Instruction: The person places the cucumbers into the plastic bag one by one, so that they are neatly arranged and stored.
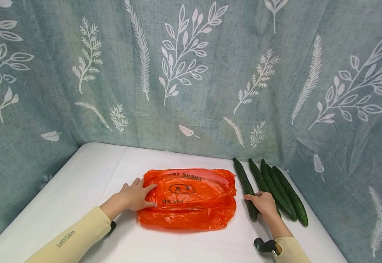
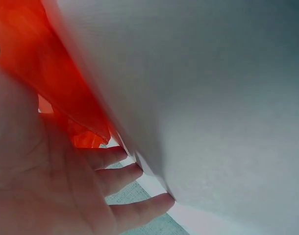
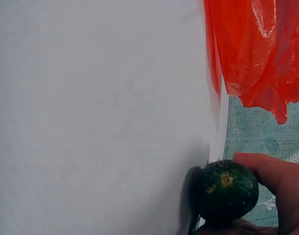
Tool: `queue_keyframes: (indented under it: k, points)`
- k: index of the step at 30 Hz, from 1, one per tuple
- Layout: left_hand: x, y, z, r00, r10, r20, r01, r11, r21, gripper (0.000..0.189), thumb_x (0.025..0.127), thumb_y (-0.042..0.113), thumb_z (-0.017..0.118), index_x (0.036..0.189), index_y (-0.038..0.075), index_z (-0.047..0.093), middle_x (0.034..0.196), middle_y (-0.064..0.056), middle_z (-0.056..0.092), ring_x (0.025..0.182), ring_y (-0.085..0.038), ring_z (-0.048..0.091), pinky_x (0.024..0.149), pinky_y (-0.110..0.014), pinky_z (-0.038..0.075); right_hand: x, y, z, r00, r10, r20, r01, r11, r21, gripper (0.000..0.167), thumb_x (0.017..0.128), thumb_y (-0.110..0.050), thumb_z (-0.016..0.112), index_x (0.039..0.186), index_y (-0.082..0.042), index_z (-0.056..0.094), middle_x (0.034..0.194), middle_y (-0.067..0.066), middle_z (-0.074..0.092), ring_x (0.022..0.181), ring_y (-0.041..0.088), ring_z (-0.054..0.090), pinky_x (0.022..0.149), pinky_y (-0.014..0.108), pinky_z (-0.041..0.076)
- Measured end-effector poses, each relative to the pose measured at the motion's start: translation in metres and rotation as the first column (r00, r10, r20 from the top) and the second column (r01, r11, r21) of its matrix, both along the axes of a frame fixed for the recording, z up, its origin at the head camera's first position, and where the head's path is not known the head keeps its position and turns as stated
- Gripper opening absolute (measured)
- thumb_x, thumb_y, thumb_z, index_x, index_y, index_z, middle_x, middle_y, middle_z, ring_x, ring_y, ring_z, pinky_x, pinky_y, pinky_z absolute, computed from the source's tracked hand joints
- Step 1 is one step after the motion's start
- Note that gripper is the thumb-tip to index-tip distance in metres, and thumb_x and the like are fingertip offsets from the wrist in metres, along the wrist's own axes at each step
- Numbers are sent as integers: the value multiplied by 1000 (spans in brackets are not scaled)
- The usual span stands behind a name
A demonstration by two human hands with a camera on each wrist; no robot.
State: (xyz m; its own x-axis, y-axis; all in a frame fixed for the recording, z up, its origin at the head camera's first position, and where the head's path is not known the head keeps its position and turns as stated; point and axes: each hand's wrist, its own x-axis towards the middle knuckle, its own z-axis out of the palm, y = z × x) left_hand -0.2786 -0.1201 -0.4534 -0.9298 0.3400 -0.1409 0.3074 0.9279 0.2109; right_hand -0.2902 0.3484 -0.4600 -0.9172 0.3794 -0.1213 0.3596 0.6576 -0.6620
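A red-orange plastic bag (image 1: 191,199) lies flat on the white table, its dark printed lettering and a face drawing showing. At the bag's left edge rests my left hand (image 1: 134,195), its thumb and fingers spread over the plastic. In the left wrist view, the fingers (image 2: 139,210) of that hand reach straight along the tabletop beside the bag (image 2: 56,63). To the right of the bag, my right hand (image 1: 264,204) grips a dark green cucumber (image 1: 243,179) near its close end. The right wrist view shows the blunt tip of this cucumber (image 3: 227,191) between thumb and fingers.
Several more cucumbers (image 1: 289,191) lie side by side at the table's right edge, just beyond my right hand. A teal curtain (image 1: 207,109) with white leaf prints surrounds the white table (image 1: 112,160) at the back and sides.
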Motion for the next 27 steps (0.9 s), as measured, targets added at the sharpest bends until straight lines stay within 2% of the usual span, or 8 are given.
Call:
queue_keyframes:
  k: [3,6,11,14,16,18,22,27]
  points:
    - [-1,0,2,1000,8,7,-8,1000,-2,82,88,63,66,154,20,43,156,-27,35,146,-49,29,108,-74,29,-1,-1,0,1000,-13,-5,13,1000,-8,53,87,-38,74,114,7,62,108,23,59,88,31,55,63,32,50]
    - [-1,0,3,1000,14,12,-14,1000,-11,83,88,64,65,155,20,41,156,-26,34,147,-48,28,109,-74,28,-3,-1,0,1000,-21,-21,21,999,-29,49,86,-36,76,109,5,62,101,19,58,84,28,54,60,30,47]
    - [-2,-1,5,1000,9,-3,-9,1000,-29,84,88,65,64,155,19,41,156,-27,35,146,-48,29,108,-74,30,-6,-4,2,998,-43,-56,39,996,-74,51,85,-35,78,110,6,62,108,22,59,90,31,55,65,33,50]
    - [-2,-3,6,1000,1,-10,-1,999,-43,84,88,67,62,155,19,42,155,-27,35,145,-49,30,107,-74,31,-7,-5,4,997,-57,-53,51,993,-110,56,85,-35,78,118,7,60,120,27,57,100,36,55,79,42,55]
    - [-2,-3,6,1000,0,-6,0,999,-44,84,88,66,62,154,19,42,155,-27,35,145,-49,30,107,-75,31,-6,-6,4,996,-61,-59,53,990,-131,54,86,-34,77,117,7,60,120,26,56,101,36,53,78,42,55]
    - [0,-3,6,1000,1,-3,-1,999,-44,83,88,66,62,154,19,42,155,-27,36,145,-49,30,107,-75,30,-4,-5,4,996,-64,-66,53,986,-161,46,86,-32,78,108,4,62,108,22,57,96,34,51,73,39,53]
    - [2,-1,6,1000,4,6,-4,999,-33,83,89,65,63,154,18,42,155,-28,35,145,-49,30,107,-75,29,-2,0,8,994,-62,-88,43,977,-208,31,84,-30,79,84,-6,60,84,7,46,79,25,42,59,34,37]
    - [3,-1,5,1000,14,20,-14,1000,-17,84,89,65,63,155,18,41,156,-28,34,146,-49,28,108,-75,28,-1,1,12,992,-66,-107,40,973,-227,31,84,-28,79,89,-3,62,92,9,50,82,25,44,60,32,40]
